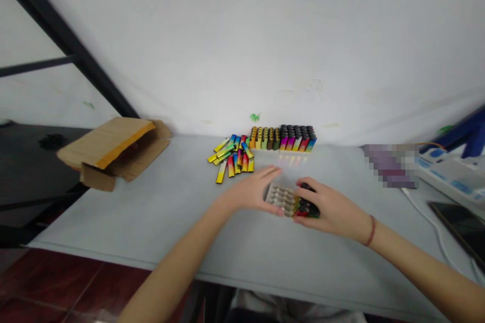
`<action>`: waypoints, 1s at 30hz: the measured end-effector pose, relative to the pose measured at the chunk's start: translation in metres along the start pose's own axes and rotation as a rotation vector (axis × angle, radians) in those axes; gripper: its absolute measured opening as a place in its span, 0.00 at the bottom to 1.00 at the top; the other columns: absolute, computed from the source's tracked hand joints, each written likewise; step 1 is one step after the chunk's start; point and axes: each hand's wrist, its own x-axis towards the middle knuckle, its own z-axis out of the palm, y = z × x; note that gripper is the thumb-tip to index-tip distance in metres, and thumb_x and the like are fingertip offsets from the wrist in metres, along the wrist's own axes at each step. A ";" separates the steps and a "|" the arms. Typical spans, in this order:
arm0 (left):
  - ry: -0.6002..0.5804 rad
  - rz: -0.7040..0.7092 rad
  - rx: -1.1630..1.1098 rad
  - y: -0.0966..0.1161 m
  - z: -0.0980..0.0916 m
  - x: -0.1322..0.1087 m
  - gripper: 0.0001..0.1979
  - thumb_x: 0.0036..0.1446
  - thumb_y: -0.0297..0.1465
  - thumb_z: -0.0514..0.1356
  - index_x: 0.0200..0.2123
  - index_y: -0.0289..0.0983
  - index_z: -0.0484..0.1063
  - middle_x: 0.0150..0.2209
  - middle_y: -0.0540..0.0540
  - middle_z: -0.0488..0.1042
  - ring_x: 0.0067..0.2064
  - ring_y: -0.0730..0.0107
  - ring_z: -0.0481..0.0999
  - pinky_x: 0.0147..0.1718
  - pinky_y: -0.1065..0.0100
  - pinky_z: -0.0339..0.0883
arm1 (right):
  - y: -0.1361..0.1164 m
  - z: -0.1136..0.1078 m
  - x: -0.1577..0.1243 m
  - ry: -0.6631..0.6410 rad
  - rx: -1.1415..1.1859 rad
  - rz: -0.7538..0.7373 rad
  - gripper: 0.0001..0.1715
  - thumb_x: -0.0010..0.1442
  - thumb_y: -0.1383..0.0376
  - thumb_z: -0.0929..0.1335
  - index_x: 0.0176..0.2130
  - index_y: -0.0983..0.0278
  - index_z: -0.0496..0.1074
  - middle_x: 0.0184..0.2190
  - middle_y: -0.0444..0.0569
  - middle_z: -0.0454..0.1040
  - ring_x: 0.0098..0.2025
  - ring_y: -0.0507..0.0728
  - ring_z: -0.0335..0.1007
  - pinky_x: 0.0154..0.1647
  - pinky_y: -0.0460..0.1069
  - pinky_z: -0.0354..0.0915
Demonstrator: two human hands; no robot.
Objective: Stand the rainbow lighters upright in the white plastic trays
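Note:
A small pale plastic tray (279,198) with rows of round cells lies on the table before me. My left hand (257,189) grips the tray from its left side, thumb at the near edge and fingers behind. My right hand (322,207) is closed around several lighters (307,207) with black tops at the tray's right end. How far these lighters sit in the cells is hidden by the fingers. Behind stand a block of black-topped lighters (297,139) and a block of yellow-and-brown-topped ones (264,138), both upright in rows. Shiny multicoloured lighter-shaped pieces (233,156) lie in a loose heap at the left.
An open cardboard box (117,149) lies on its side at the table's left. To the right are a pixelated flat item (390,165), a white power strip (447,174), a white cable (428,217) and a dark phone (460,227). A white wall (227,50) closes the back.

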 end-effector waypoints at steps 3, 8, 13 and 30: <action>-0.056 0.072 -0.004 0.019 0.030 0.002 0.54 0.45 0.57 0.66 0.67 0.31 0.56 0.67 0.29 0.60 0.69 0.48 0.57 0.68 0.51 0.49 | 0.003 -0.004 0.006 0.010 -0.011 -0.065 0.13 0.59 0.60 0.71 0.44 0.63 0.73 0.45 0.56 0.72 0.40 0.62 0.75 0.44 0.58 0.74; 0.004 0.004 0.100 0.027 0.050 0.007 0.43 0.53 0.55 0.61 0.64 0.35 0.61 0.64 0.34 0.66 0.68 0.50 0.59 0.68 0.45 0.44 | 0.011 -0.008 0.010 0.081 -0.079 -0.173 0.11 0.56 0.62 0.73 0.39 0.64 0.74 0.44 0.58 0.70 0.42 0.62 0.72 0.45 0.57 0.73; 0.002 -0.032 0.130 0.032 0.047 0.014 0.46 0.52 0.57 0.59 0.66 0.38 0.57 0.65 0.33 0.64 0.70 0.48 0.55 0.66 0.36 0.36 | 0.019 -0.014 0.015 0.105 -0.040 -0.204 0.10 0.56 0.62 0.73 0.38 0.64 0.76 0.43 0.57 0.70 0.40 0.60 0.72 0.44 0.56 0.73; 0.164 -0.110 0.047 0.044 0.069 0.043 0.49 0.47 0.55 0.66 0.63 0.30 0.57 0.60 0.28 0.70 0.65 0.46 0.65 0.64 0.47 0.51 | 0.039 -0.010 0.012 0.169 0.079 -0.190 0.07 0.56 0.61 0.72 0.34 0.62 0.76 0.47 0.57 0.72 0.46 0.62 0.74 0.48 0.56 0.72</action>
